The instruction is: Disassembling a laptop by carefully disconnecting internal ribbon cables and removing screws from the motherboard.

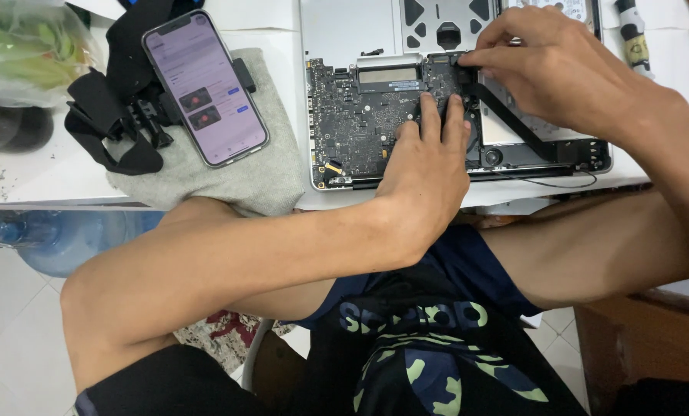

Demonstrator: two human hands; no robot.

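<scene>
An opened silver laptop [336, 31] lies upside down on the white table, its dark circuit board [356, 115] exposed. My left hand [425, 166] rests flat on the board's right part, fingers stretched over the round fan area. My right hand [552, 65] reaches in from the right, fingertips pinched at a small black part [461, 63] on the board's upper right edge. Whether those fingers grip the part or only press on it is unclear. A black flat cable [514, 127] runs diagonally below my right hand.
A phone [204, 86] with a lit screen lies on a grey cloth [259, 181], beside black straps [109, 115]. A plastic bag [28, 46] sits far left. A screwdriver handle [633, 38] lies at the top right. A water bottle [59, 239] stands on the tiled floor.
</scene>
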